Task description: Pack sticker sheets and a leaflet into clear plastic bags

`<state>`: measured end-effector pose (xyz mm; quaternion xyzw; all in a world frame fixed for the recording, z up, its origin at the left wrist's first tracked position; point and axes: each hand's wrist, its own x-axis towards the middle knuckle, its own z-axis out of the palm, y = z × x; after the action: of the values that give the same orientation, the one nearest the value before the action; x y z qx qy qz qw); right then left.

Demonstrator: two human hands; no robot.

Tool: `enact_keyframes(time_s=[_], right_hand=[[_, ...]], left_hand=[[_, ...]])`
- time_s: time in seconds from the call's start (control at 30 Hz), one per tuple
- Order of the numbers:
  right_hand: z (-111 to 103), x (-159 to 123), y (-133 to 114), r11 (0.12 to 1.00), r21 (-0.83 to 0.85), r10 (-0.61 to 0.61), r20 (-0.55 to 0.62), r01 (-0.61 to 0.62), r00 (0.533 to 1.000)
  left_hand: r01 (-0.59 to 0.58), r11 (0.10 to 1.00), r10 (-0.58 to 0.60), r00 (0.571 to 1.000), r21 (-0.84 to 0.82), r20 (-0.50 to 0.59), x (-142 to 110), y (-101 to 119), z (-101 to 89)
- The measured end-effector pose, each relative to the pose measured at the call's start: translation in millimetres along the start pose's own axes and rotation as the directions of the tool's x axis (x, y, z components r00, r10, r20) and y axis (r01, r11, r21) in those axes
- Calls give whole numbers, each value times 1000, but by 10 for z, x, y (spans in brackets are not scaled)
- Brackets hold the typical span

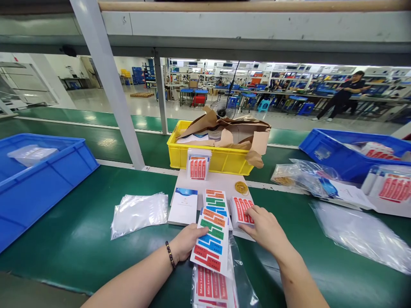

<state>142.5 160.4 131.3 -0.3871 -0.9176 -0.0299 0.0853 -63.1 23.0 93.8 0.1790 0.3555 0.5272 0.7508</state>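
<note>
While the multicoloured sheet is lying tilted over the bagged red labels at the near edge of the white board, the left hand is clamping its left edge, thumb on top. The left forearm is extending from the lower left, a beaded bracelet circling the wrist. The right hand is reaching from the lower right, palm down, its bent fingers touching the red label stack; whether that grip is closing on a sheet, one cannot tell. The white booklet stack is resting left of the sheet. Beyond the board, a yellow crate is holding torn brown paper. Clear bags are lying left on the green worktop.
</note>
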Motion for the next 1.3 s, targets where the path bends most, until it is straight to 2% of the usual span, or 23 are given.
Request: enact_keyframes(time_s=[0.5,1.03,1.1,1.17,1.23,1.3], right_hand=[[8,24,-20,996,-92,-24,-23,21,999],[4,7,95,998,3,-68,5,68,998],[18,-3,126,998,29,-47,-47,49,998],[17,-18,96,997,68,-27,-197,42,980],[-5,-48,-33,990,115,-33,-398,85,917],[-34,-93,-255,964,151,-106,-539,219,835]], left_hand=[[-7,1000,7,1000,11,-7,8,6,-1],[-19,1000,19,999,-3,-29,12,-5,-13],[-30,999,29,999,-11,-43,22,-14,-26],[-32,999,30,998,-33,-59,33,-17,-29],[-27,998,23,997,-62,-68,45,-12,-21],[-29,994,21,997,-104,-71,55,5,-2]])
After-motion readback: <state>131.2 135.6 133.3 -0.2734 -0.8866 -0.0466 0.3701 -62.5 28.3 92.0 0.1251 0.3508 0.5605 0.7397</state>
